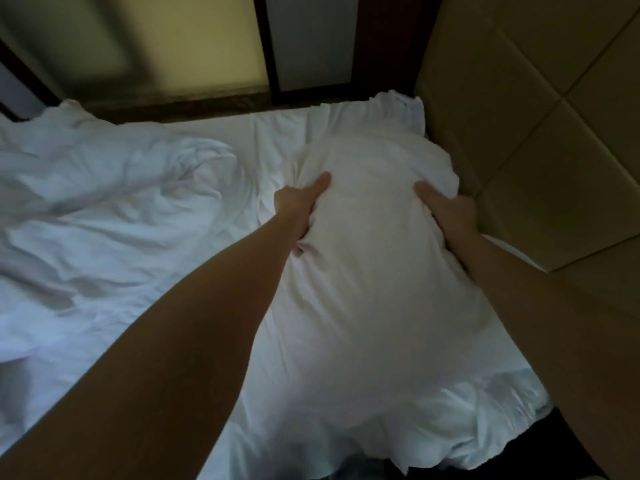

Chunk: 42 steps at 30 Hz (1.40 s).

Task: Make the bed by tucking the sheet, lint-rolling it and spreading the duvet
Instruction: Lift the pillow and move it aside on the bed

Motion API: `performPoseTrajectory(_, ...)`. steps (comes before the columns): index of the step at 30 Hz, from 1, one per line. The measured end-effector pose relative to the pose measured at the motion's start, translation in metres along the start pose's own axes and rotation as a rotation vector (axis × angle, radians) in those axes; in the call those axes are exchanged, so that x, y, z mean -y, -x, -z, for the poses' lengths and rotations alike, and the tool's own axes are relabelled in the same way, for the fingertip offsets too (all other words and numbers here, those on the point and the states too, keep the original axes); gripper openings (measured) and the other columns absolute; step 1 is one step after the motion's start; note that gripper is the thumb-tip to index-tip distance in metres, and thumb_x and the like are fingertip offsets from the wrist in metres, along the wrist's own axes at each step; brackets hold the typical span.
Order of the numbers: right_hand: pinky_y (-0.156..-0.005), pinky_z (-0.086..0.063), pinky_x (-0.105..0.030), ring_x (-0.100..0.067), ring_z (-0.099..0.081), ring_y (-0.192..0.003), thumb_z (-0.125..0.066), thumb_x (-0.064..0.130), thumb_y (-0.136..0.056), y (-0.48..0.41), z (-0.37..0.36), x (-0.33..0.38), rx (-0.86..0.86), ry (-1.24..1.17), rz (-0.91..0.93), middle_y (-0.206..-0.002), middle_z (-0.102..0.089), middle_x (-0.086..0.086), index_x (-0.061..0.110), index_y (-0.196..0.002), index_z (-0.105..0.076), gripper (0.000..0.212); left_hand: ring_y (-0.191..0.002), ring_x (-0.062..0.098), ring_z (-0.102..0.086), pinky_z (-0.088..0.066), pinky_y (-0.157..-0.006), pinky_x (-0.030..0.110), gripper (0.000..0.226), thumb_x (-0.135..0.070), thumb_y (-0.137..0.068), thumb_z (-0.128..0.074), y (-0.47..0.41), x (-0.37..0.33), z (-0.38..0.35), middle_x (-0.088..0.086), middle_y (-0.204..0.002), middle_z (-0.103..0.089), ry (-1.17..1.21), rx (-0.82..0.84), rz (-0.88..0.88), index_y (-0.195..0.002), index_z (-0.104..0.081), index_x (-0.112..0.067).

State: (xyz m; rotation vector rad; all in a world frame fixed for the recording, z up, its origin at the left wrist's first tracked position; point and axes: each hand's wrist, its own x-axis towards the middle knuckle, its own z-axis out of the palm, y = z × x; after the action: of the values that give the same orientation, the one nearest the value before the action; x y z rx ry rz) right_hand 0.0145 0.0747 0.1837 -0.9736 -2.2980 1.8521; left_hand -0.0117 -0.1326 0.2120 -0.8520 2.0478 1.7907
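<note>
Step in hand: by the look of it, a side job to the bed-making. The pillow [367, 271] is being shifted or plumped, perhaps to free the head end of the sheet [242, 133]. Tucking, rolling and spreading all look not yet done.
Left hand [301, 206]: grips the pillow's left flank at mid-frame, thumb laid on top and the fingers dug into the cloth.
Right hand [446, 209]: clutches the opposite flank, just beside the padded headboard [536, 133] on the right, with the fingers bunching the fabric.
Next move: I'd guess the pillow wants setting down out of the way, so that the sheet's edges can be reached. Both hands need to let go first.
Sheet: white, lying flat across the upper middle of the frame. It has a few creases near the pillow, and its edges can't be made out.
Duvet [104, 188]: white, heaped in rumpled folds over the left of the frame, well short of spread.
Lint roller: none in sight.
</note>
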Motion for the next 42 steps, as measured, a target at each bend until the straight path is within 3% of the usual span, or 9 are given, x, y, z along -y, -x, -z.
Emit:
performPoseTrajectory(7,-0.095,-0.045,-0.026,-0.015,-0.054,-0.101,-0.076,0.047,-0.073,0.074,-0.125,0.037,0.091,-0.07,0.057,-0.124,-0.059,-0.005,0.006,-0.128,-0.053,0.072,-0.129,0.037,-0.039,-0.032,-0.092,0.07,0.098,-0.057,-0.071,-0.072,0.003,-0.014,0.154,0.006,-0.144,-0.04,0.043,-0.093,-0.021,-0.145,-0.027,-0.012)
performPoseTrajectory(12,-0.086,-0.047,-0.023,-0.015,-0.059,-0.095,-0.074,0.05,-0.073,0.127,-0.218,0.054,0.176,-0.097,0.1,-0.107,-0.063,-0.001,0.011,-0.119,-0.06,0.063,-0.128,0.035,-0.042,-0.036,-0.093,0.065,0.1,-0.06,-0.068,-0.073,-0.005,-0.015,0.263,0.007,-0.138,-0.044,0.061,-0.181,-0.062,-0.142,-0.03,-0.01)
performPoseTrajectory(16,-0.094,-0.047,-0.028,-0.017,-0.059,-0.1,-0.074,0.052,-0.072,0.169,-0.29,0.067,0.262,-0.148,0.101,-0.107,-0.061,0.001,0.012,-0.121,-0.058,0.066,-0.129,0.035,-0.04,-0.036,-0.093,0.065,0.1,-0.06,-0.069,-0.072,-0.007,-0.016,0.344,0.007,-0.143,-0.04,0.08,-0.262,-0.098,-0.144,-0.027,-0.011)
performPoseTrajectory(26,-0.098,-0.042,-0.026,-0.019,-0.054,-0.114,-0.07,0.055,-0.074,0.268,-0.457,0.05,0.565,-0.054,0.016,-0.126,-0.056,-0.001,0.009,-0.134,-0.047,0.079,-0.127,0.025,-0.045,-0.038,-0.095,0.032,0.092,-0.053,-0.072,-0.073,-0.025,0.021,0.524,0.006,-0.139,-0.045,0.015,-0.505,-0.18,-0.14,-0.035,-0.005)
performPoseTrajectory(30,-0.106,-0.034,-0.029,-0.022,-0.043,-0.131,-0.063,0.054,-0.081,0.288,-0.506,0.01,0.736,0.106,-0.141,-0.145,-0.042,-0.007,0.008,-0.143,-0.035,0.082,-0.124,0.025,-0.05,-0.042,-0.099,0.024,0.093,-0.057,-0.073,-0.071,-0.053,0.078,0.56,0.013,-0.139,-0.048,-0.065,-0.55,-0.027,-0.138,-0.04,0.002)
performPoseTrajectory(33,-0.113,-0.026,-0.031,-0.02,-0.037,-0.136,-0.062,0.064,-0.075,0.295,-0.528,-0.024,0.847,0.282,-0.222,-0.148,-0.037,-0.005,0.012,-0.145,-0.033,0.092,-0.101,0.022,-0.062,-0.052,-0.074,0.021,0.084,-0.052,-0.075,-0.071,-0.076,0.13,0.56,0.011,-0.125,-0.057,-0.065,-0.479,0.146,-0.134,-0.045,0.002)
performPoseTrajectory(35,-0.111,-0.033,-0.037,-0.022,-0.045,-0.129,-0.058,0.082,-0.062,0.294,-0.533,-0.046,0.955,0.484,-0.316,-0.144,-0.043,-0.002,0.017,-0.139,-0.044,0.102,-0.116,0.028,-0.057,-0.049,-0.091,0.027,0.081,-0.052,-0.081,-0.065,-0.086,0.164,0.55,0.015,-0.134,-0.052,-0.141,-0.393,0.25,-0.136,-0.043,0.003)
performPoseTrajectory(37,-0.108,-0.035,-0.038,-0.027,-0.046,-0.127,-0.05,0.084,-0.066,0.289,-0.535,-0.06,0.909,0.613,-0.296,-0.14,-0.044,-0.007,0.014,-0.14,-0.043,0.102,-0.128,0.031,-0.048,-0.038,-0.107,0.035,0.079,-0.053,-0.086,-0.058,-0.09,0.19,0.54,0.018,-0.14,-0.047,-0.201,-0.342,0.308,-0.138,-0.04,0.003)
performPoseTrajectory(42,-0.105,-0.037,-0.036,-0.029,-0.044,-0.128,-0.04,0.077,-0.078,0.277,-0.539,-0.071,0.811,0.674,-0.251,-0.143,-0.041,-0.013,0.007,-0.144,-0.034,0.097,-0.132,0.035,-0.039,-0.033,-0.111,0.042,0.099,-0.062,-0.073,-0.067,-0.103,0.211,0.53,0.019,-0.142,-0.041,-0.164,-0.589,0.438,-0.14,-0.031,0.001)
